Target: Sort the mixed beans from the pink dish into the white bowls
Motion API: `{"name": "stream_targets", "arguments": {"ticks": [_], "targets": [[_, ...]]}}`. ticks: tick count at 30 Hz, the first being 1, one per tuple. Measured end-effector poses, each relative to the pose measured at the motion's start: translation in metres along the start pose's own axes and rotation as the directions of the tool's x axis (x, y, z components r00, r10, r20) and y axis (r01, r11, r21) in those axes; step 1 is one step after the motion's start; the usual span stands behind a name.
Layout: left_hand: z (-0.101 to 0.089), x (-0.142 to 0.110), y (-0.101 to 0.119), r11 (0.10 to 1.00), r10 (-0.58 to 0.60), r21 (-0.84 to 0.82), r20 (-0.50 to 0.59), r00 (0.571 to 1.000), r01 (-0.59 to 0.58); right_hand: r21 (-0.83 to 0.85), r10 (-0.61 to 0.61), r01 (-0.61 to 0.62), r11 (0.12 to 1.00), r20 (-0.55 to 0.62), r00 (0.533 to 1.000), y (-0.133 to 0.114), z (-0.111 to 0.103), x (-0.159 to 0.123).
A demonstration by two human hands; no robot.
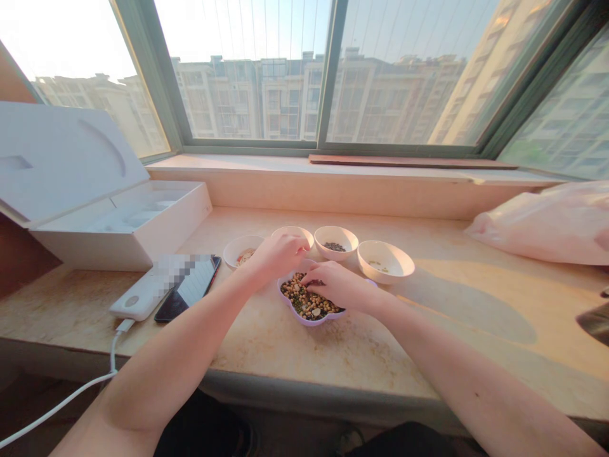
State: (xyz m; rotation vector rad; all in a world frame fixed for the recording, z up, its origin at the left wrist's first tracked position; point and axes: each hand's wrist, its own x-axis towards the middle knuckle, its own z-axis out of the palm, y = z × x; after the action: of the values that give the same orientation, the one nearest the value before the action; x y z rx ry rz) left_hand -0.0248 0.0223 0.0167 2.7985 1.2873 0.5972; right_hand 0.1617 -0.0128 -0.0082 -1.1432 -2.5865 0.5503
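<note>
While our two hands work over the shallow lilac flower-shaped dish (311, 320), its heap of tan, green and near-black dried beans (304, 298) lies in the middle of a group of bowls on the pale veined stone ledge (380, 355) below the window. Our left hand (278, 257) hangs over the dish's far edge, fingers bunched towards the thumb; the back of the hand hides the tips, so we cannot tell whether they pinch anything. Our right hand (335, 285) is curled, with its fingertips (309, 274) down on the beans, and we cannot tell whether they have hold of any. We judge that this low, close hand position suits the work, since small, tight movements at the top of the heap disturb fewer neighbouring beans. Four round white bowls stand close by: a left-hand bowl (242, 254) with pale contents, a bowl behind our left hand (295, 231), a bowl of dark seeds (335, 242) and a right-hand bowl (384, 260) with a few pale grains. Keeping them this near means short reaches.
</note>
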Motion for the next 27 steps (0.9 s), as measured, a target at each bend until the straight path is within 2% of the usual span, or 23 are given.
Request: {"name": "stream_targets", "arguments": {"ticks": [8, 13, 17, 19, 22, 25, 27], "targets": [[-0.004, 0.0, 0.0, 1.0, -0.011, 0.024, 0.004, 1.0, 0.011, -0.067, 0.004, -0.004, 0.998, -0.001, 1.0, -0.002, 0.0, 0.0], [-0.008, -0.001, 0.001, 0.999, -0.034, 0.019, 0.021, 0.999, 0.034, -0.146, 0.02, -0.031, 0.989, -0.08, 0.997, -0.009, -0.002, -0.003], [-0.007, -0.001, -0.002, 0.998, -0.061, 0.032, 0.017, 0.998, 0.06, -0.111, 0.025, -0.044, 0.993, -0.161, 0.987, -0.007, -0.007, -0.003], [-0.006, -0.001, -0.002, 0.998, -0.059, 0.032, 0.011, 0.998, 0.059, -0.037, 0.054, -0.066, 0.997, -0.256, 0.965, 0.0, -0.013, -0.003], [-0.004, -0.001, 0.002, 1.0, -0.023, 0.001, 0.015, 1.0, 0.023, 0.045, 0.141, -0.134, 0.99, -0.401, 0.905, 0.017, -0.026, -0.004], [-0.001, -0.003, 0.011, 0.996, 0.078, -0.06, 0.108, 0.991, -0.072, 0.054, 0.271, -0.282, 0.958, -0.491, 0.828, 0.034, -0.038, -0.006], [0.002, -0.006, 0.017, 0.985, 0.159, -0.098, 0.193, 0.968, -0.142, 0.064, 0.312, -0.324, 0.944, -0.499, 0.809, 0.041, -0.042, -0.007]]}}
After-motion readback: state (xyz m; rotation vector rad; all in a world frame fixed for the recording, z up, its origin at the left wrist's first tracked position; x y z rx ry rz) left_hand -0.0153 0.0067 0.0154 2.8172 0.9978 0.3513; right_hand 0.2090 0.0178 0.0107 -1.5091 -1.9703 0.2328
